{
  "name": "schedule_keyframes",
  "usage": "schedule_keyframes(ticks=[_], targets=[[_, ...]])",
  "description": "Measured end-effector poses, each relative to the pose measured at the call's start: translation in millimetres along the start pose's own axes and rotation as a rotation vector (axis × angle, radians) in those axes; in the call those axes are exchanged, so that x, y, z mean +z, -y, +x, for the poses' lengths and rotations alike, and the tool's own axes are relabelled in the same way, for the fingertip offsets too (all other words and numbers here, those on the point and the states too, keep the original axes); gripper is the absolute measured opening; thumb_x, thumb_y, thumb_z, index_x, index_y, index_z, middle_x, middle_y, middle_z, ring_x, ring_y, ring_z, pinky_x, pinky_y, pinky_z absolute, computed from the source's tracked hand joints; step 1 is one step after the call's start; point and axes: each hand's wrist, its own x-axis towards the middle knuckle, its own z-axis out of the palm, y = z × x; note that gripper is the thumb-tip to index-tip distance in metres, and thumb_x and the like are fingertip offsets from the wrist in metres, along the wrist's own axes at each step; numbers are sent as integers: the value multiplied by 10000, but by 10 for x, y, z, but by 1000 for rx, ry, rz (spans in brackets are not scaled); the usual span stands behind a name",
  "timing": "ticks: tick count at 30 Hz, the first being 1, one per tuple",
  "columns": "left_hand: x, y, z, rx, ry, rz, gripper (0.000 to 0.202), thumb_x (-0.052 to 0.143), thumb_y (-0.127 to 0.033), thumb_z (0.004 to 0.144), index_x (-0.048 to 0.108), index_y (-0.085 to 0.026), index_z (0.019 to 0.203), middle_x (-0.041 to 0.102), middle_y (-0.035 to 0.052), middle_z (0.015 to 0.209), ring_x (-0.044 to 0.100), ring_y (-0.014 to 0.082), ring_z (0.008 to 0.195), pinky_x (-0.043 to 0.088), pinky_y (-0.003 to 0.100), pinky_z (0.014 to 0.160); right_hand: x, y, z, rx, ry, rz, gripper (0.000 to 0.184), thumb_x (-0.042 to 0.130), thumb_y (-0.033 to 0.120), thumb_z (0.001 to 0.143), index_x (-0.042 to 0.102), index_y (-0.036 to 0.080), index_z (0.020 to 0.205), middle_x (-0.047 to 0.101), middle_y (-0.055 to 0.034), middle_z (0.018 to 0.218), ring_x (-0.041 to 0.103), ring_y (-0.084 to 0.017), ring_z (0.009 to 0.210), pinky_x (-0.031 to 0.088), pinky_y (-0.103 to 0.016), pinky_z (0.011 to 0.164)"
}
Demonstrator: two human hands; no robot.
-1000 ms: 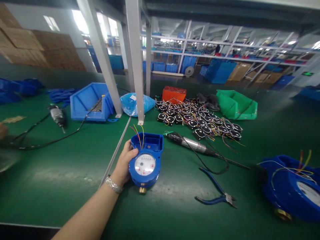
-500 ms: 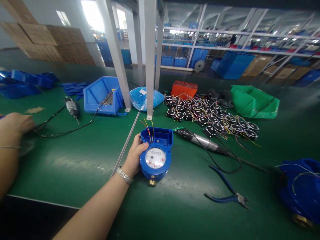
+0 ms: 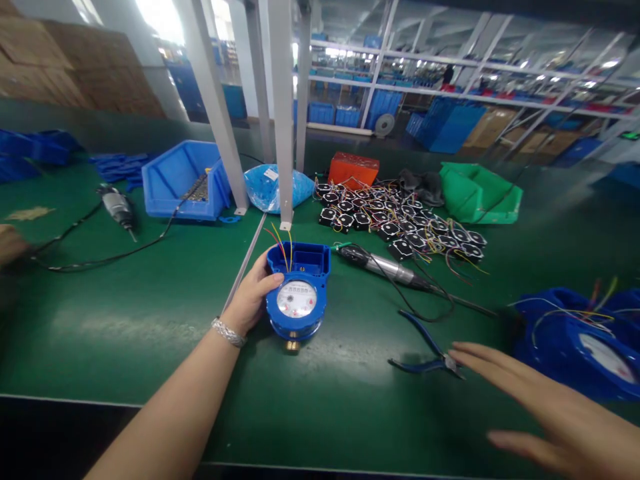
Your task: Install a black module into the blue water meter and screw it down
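Blue meter (image 3: pixel 297 307) looks stiff, likely heavyish, slick: I'd grip its side, where my left hand (image 3: pixel 253 293) is clamped; right hand (image 3: pixel 563 417) spread by pliers (image 3: pixel 445 360).

Nothing readable tbh, digits (image 3: pixel 299 290) on the blue meter (image 3: pixel 297 301) and the label (image 3: pixel 271 174) on the blue bag (image 3: pixel 260 193) are just mush.

Glare on tabletop (image 3: pixel 125 325), edges seemingly blurry.
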Motion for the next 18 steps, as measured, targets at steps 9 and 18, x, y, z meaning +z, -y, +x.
schedule_keyframes(ticks=[9,18], targets=[[-41,135,11,61,-35,133,648,678,-364,642,418,-186,1209,540,94,1168,513,276,1069,424,385,901,64,461,599,250,358,-186,813,747,275,654,361,108,1350,367,-145,1272,404,-273,1151,406,-391,983],[126,192,-87,5,150,332,913,711,-532,568,302,-132,1280,345,174,1340,358,342,1216,302,459,1012,213,461,825,262,375,-89,883,738,279,643,277,212,1392,202,-106,1380,257,-284,1262,303,-404,1059]])
